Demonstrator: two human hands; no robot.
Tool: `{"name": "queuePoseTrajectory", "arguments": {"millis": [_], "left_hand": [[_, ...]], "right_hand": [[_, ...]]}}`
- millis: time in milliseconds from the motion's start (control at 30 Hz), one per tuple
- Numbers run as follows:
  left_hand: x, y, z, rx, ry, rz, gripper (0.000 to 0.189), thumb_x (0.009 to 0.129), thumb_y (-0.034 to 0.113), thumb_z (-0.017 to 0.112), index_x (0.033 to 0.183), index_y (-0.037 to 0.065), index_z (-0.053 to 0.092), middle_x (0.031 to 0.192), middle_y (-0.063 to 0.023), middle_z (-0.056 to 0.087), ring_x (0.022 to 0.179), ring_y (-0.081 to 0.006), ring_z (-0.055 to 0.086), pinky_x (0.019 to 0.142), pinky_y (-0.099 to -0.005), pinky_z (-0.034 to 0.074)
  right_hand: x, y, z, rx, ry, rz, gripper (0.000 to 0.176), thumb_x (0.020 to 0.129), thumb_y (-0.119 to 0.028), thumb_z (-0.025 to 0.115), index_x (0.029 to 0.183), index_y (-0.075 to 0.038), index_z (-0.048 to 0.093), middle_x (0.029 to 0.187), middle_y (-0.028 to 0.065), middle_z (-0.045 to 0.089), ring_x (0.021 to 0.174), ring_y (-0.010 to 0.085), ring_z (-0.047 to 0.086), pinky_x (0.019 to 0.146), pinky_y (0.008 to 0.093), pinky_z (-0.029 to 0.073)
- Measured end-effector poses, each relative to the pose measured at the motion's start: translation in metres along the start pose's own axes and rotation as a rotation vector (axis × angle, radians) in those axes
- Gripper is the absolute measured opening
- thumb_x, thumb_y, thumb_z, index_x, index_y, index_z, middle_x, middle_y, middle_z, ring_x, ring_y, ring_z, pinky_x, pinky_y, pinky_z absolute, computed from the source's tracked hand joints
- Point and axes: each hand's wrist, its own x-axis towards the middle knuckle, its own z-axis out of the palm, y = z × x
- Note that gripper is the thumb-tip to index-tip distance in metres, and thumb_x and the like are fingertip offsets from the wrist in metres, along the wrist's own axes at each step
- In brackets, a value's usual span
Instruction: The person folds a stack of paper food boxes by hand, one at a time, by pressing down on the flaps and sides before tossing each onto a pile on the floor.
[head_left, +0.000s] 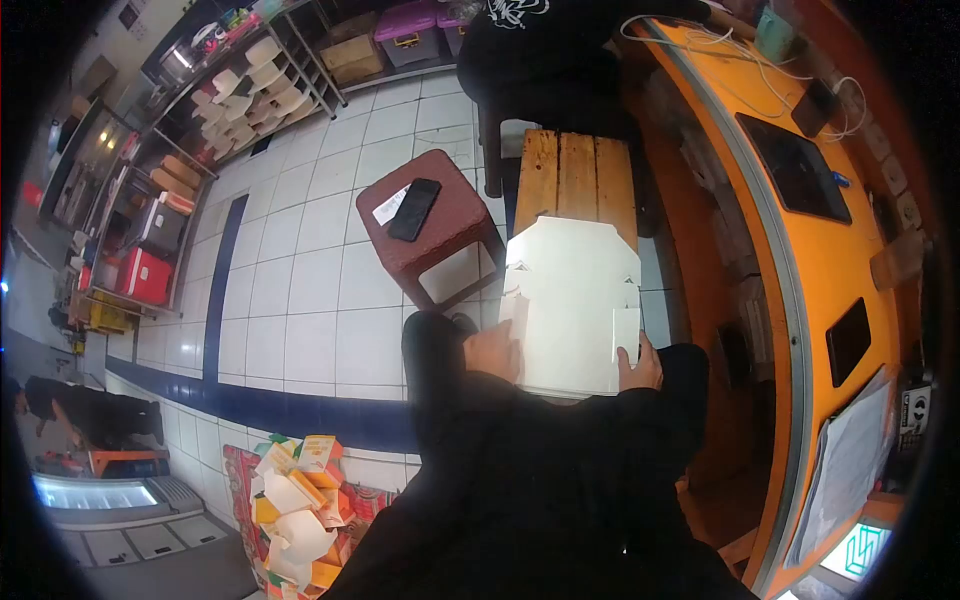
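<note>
A flat white cardboard sheet (572, 300) with cut corners and slits lies on the near part of a wooden slatted bench (577, 180), between the person's knees. My left hand (493, 352) is at the sheet's lower left edge, by a raised side flap; its fingers are blurred. At the lower right edge my right hand (640, 366) grips the sheet's side flap, thumb on top and fingers at the outer side.
A dark red stool (430, 165) at the left holds a black phone (414, 210). An orange counter (800, 270) with tablets runs along the right. Folded boxes (300, 500) lie at lower left. A person in black (560, 50) sits ahead.
</note>
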Motion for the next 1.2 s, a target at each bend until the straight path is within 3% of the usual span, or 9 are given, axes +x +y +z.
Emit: {"name": "queuePoseTrajectory", "arguments": {"millis": [100,300,367,533,600,767,833,967,1200], "left_hand": [[0.007,0.002,0.000,-0.098,-0.066,0.034,0.037,0.089,0.017,0.061,0.122,0.002,0.054,0.101,-0.0163,0.066,0.097,-0.0337,0.061,0.086,-0.0392,0.048],[0.011,-0.016,0.011,-1.159,0.091,-0.274,0.024,0.096,0.009,0.056,0.119,0.003,0.052,0.102,-0.0120,0.069,0.082,-0.0135,0.065,0.070,-0.0268,0.051],[0.013,-0.017,0.005,-1.437,0.017,-0.429,0.029,0.096,0.008,0.057,0.123,0.003,0.048,0.101,-0.0113,0.068,0.082,-0.0136,0.065,0.069,-0.0280,0.053],[0.008,-0.029,0.027,-1.409,-0.060,-0.492,0.035,0.093,0.007,0.062,0.123,0.003,0.047,0.102,-0.0125,0.068,0.085,-0.0159,0.066,0.073,-0.0285,0.054],[0.005,-0.030,0.036,-0.746,-0.053,-0.121,0.042,0.087,0.009,0.069,0.123,0.003,0.049,0.106,-0.0155,0.067,0.087,-0.0191,0.067,0.073,-0.0301,0.056],[-0.006,0.002,0.015,-0.536,-0.199,-0.218,0.057,0.078,0.011,0.074,0.129,0.002,0.050,0.114,-0.0175,0.064,0.099,-0.0268,0.065,0.086,-0.0372,0.054],[-0.006,0.012,0.006,-0.169,-0.168,0.207,0.061,0.076,0.016,0.069,0.132,0.004,0.049,0.122,-0.0167,0.059,0.111,-0.0303,0.057,0.095,-0.0422,0.046],[-0.002,0.042,-0.005,0.156,-0.322,0.198,0.058,0.075,0.024,0.065,0.127,0.005,0.052,0.122,-0.0132,0.055,0.109,-0.0308,0.052,0.085,-0.0438,0.042],[0.011,0.078,0.004,-0.145,0.060,0.208,0.037,0.083,0.025,0.063,0.112,0.003,0.061,0.103,-0.0144,0.062,0.093,-0.0314,0.060,0.082,-0.0412,0.045]], "right_hand": [[0.002,0.001,-0.005,0.008,-0.087,0.060,0.059,0.086,-0.026,0.069,0.138,-0.009,0.049,0.129,0.0172,0.057,0.117,0.0338,0.056,0.098,0.0427,0.046],[0.004,-0.009,-0.016,0.186,-0.147,0.247,0.059,0.082,-0.027,0.073,0.134,-0.009,0.052,0.116,0.0163,0.061,0.108,0.0322,0.059,0.092,0.0406,0.047],[0.004,0.010,0.002,0.097,0.025,0.004,0.053,0.081,-0.028,0.074,0.127,-0.008,0.055,0.111,0.0150,0.061,0.105,0.0307,0.059,0.090,0.0398,0.047],[0.007,0.010,-0.003,0.394,0.016,0.090,0.043,0.084,-0.025,0.072,0.121,-0.007,0.058,0.106,0.0139,0.062,0.096,0.0290,0.063,0.084,0.0375,0.050],[0.002,-0.008,-0.011,0.654,-0.051,0.224,0.041,0.085,-0.024,0.071,0.120,-0.007,0.058,0.104,0.0136,0.063,0.093,0.0284,0.064,0.081,0.0367,0.051],[-0.012,-0.029,-0.019,0.253,-0.139,-0.183,0.048,0.086,-0.030,0.069,0.128,-0.011,0.057,0.106,0.0118,0.060,0.093,0.0277,0.062,0.080,0.0389,0.051],[-0.016,-0.033,-0.017,0.169,-0.206,-0.295,0.052,0.085,-0.034,0.070,0.131,-0.012,0.056,0.108,0.0110,0.058,0.095,0.0278,0.061,0.081,0.0403,0.050],[-0.017,-0.039,-0.013,-0.265,-0.317,-0.396,0.056,0.083,-0.038,0.069,0.131,-0.013,0.057,0.107,0.0100,0.051,0.102,0.0269,0.052,0.081,0.0416,0.046],[-0.021,-0.022,-0.012,-0.092,-0.241,-0.317,0.044,0.084,-0.022,0.065,0.128,-0.020,0.061,0.102,0.0111,0.052,0.094,0.0271,0.057,0.086,0.0414,0.045]]}}
